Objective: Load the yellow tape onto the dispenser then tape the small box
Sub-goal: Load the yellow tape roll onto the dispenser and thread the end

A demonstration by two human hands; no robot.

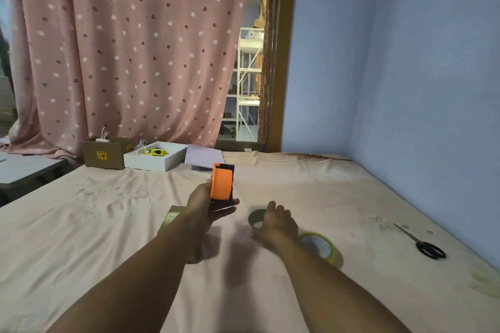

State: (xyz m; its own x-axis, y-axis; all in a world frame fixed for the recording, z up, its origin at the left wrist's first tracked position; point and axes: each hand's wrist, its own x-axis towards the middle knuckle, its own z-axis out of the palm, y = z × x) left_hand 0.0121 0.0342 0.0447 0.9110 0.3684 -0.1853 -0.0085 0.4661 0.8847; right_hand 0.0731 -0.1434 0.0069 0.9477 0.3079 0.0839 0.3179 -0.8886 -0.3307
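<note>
My left hand (208, 204) holds an orange tape dispenser (221, 182) upright above the peach bedsheet. My right hand (276, 222) rests on a grey empty tape core (255, 217) that lies on the sheet; its fingers curl over the ring's near side. The yellow tape roll (320, 246) lies flat just right of my right wrist, untouched. A small cardboard box (170, 217) with tape on it lies behind my left forearm, mostly hidden.
Black-handled scissors (422, 243) lie at the right near the blue wall (405, 76). At the far edge stand a brown carton (104, 154), a white tray (155, 161) with a yellow item, and a lilac sheet (203, 155). A pink curtain hangs behind.
</note>
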